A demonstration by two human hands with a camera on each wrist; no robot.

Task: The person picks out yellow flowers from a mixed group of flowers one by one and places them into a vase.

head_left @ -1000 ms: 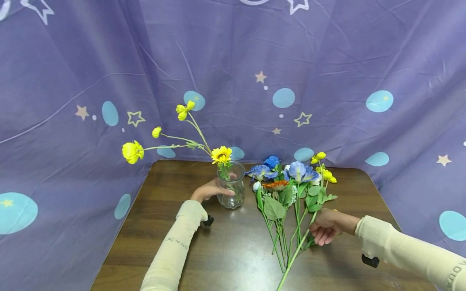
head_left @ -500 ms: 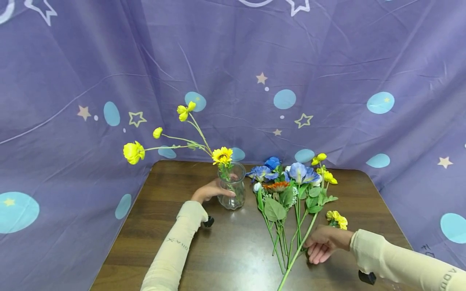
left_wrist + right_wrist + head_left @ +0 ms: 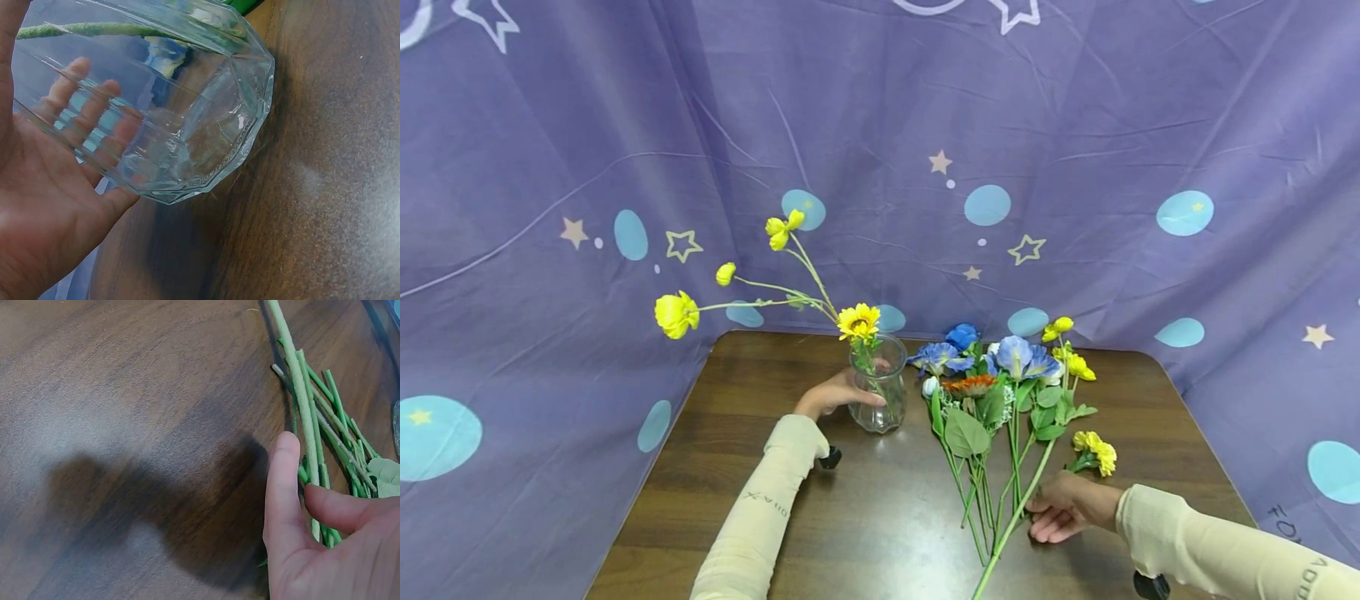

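Vase (image 3: 891, 407) is gripped by the left hand (image 3: 838, 393), no telling if stems (image 3: 1023, 500) right of it are pinched by the right hand (image 3: 1067, 506).

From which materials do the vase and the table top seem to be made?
The vase looks like clear, glossy glass, perhaps plastic: a green stem shows through its faceted wall. The table top looks like satin wood or wood-look laminate: brown grain, soft reflected light.

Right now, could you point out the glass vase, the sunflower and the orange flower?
Glass vase (image 3: 895, 390): head view, on its clear side wall.
Sunflower (image 3: 858, 322): head view, on the middle of its bloom.
Orange flower (image 3: 972, 385): head view, on its petals.
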